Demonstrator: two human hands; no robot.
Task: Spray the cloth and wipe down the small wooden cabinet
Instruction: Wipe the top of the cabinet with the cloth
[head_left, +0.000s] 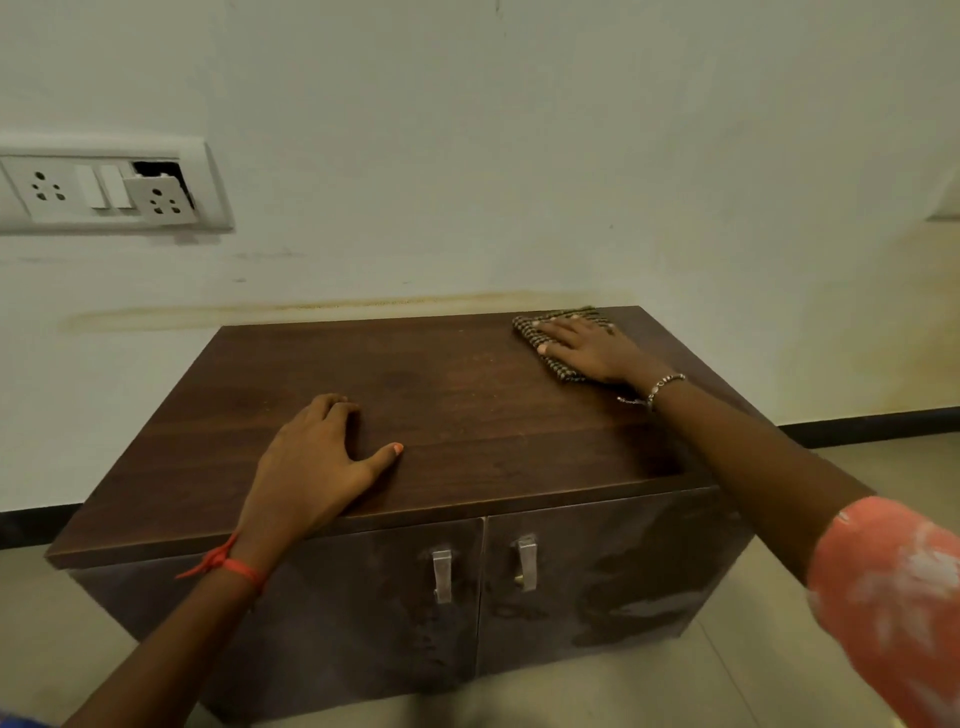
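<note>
A small dark wooden cabinet (457, 415) stands against the wall, with two doors and two metal handles (441, 574) on its front. A folded checked cloth (535, 332) lies at the far right corner of the cabinet top. My right hand (592, 351) lies flat on the cloth with fingers spread, pressing it onto the wood. My left hand (317, 462) rests palm down on the top near the front edge, left of centre, holding nothing. No spray bottle is in view.
A white wall rises directly behind the cabinet, with a switch and socket panel (104, 189) at the left, one socket hanging loose. Tiled floor (831, 467) and a dark skirting strip run on both sides of the cabinet.
</note>
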